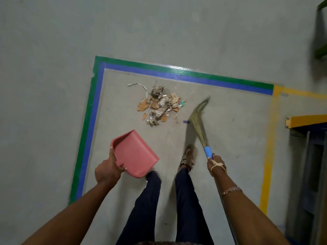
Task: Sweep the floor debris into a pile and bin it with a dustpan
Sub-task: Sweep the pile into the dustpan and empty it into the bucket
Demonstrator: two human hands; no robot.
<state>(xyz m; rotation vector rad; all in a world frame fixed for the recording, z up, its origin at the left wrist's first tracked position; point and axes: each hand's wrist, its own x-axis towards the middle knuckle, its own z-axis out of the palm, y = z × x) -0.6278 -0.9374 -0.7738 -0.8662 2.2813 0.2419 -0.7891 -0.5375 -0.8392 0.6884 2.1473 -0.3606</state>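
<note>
Seen from my head: my left hand holds the pink dustpan by its side wall, with the thumb on the rim and the fingers curled under it. My right hand is closed around the grass broom, just below its blue collar. The bristles are blurred. The debris pile of cardboard bits and dust lies on the grey floor, inside the green-blue tape corner — near the bristles, apart from the dustpan.

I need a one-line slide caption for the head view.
Left hand holds a pink dustpan, right hand a grass broom, near the debris pile.
</note>
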